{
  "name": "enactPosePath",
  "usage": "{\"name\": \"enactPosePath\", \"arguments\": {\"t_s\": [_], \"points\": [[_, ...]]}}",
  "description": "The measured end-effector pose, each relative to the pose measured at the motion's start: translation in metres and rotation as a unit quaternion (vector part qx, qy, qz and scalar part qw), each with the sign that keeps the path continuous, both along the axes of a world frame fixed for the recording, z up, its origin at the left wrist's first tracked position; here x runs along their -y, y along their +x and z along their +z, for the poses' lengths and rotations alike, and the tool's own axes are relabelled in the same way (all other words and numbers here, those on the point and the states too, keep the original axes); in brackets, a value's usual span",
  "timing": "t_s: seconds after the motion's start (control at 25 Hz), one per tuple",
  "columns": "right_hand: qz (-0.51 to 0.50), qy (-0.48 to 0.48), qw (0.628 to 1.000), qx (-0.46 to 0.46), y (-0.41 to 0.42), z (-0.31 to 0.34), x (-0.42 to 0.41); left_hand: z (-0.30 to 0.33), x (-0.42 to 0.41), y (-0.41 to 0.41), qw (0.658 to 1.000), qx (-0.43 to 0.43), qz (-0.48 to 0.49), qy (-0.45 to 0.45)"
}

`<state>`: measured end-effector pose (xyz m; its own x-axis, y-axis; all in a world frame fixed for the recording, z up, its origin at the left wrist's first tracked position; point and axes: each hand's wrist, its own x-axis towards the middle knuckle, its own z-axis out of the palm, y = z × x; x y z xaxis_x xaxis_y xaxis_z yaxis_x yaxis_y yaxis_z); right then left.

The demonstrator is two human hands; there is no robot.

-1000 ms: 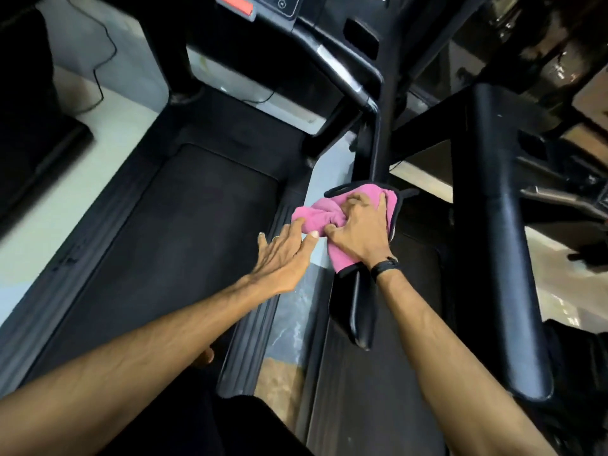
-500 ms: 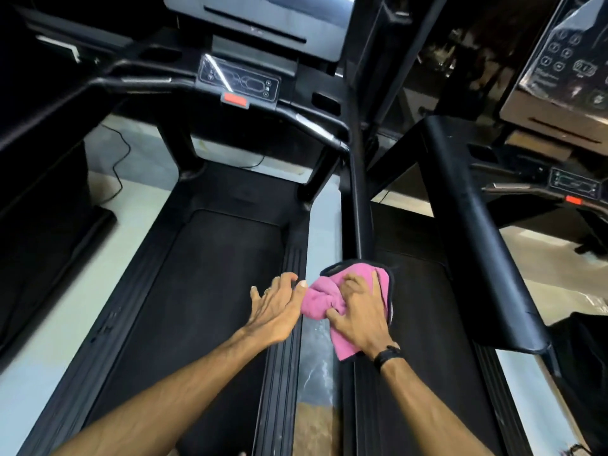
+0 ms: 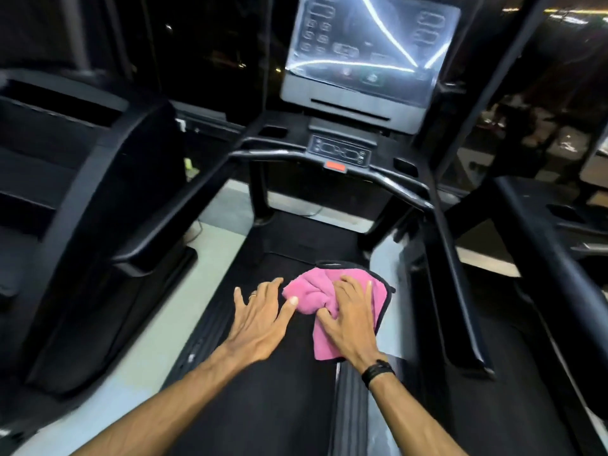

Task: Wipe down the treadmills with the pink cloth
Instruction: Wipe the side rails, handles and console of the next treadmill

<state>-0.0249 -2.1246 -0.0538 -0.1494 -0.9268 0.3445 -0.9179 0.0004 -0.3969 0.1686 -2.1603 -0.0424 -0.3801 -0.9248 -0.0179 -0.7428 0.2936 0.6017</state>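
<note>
The pink cloth (image 3: 332,301), edged in black, lies bunched under the right hand (image 3: 350,319), whose spread fingers press down on it and gather some of the fabric; what lies beneath it cannot be told, though it sits over the right part of the middle treadmill's belt (image 3: 263,390), near the ribbed side rail (image 3: 353,409). The left hand (image 3: 260,319) is flat and open just beside it, fingers fanned and holding nothing, its thumb tip touching the cloth's left fold; a ring shows on one finger. A dark band (image 3: 378,370) circles the right wrist. Ahead, the treadmill's console (image 3: 365,57) rises with a glossy screen streaked by reflected light, and below it sits a small control panel (image 3: 340,149) with a red tab (image 3: 335,166) under it. Black handrails (image 3: 424,199) sweep out from the panel and run back along both sides, the right one slanting down close past the cloth. A neighbouring treadmill's bulky black side arm (image 3: 98,225) fills the left, with pale floor (image 3: 158,324) between the two machines. Another thick black arm (image 3: 552,258) crosses the right edge. The far background is dark and blurred.
</note>
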Motion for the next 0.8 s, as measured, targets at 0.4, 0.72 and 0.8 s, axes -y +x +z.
{"name": "enactPosePath", "arguments": {"t_s": [0.4,0.72,0.8], "points": [[0.170,0.098,0.972,0.131,0.228,-0.012,0.074,-0.001,0.024,0.242,0.982,0.044,0.162,-0.086],[0.156,0.076,0.966,0.189,0.277,0.017,0.138,-0.009,0.060,0.277,0.977,0.000,0.214,-0.011],[0.118,0.053,0.964,0.231,0.285,0.020,0.166,-0.012,0.083,0.280,0.975,-0.014,0.221,0.009]]}}
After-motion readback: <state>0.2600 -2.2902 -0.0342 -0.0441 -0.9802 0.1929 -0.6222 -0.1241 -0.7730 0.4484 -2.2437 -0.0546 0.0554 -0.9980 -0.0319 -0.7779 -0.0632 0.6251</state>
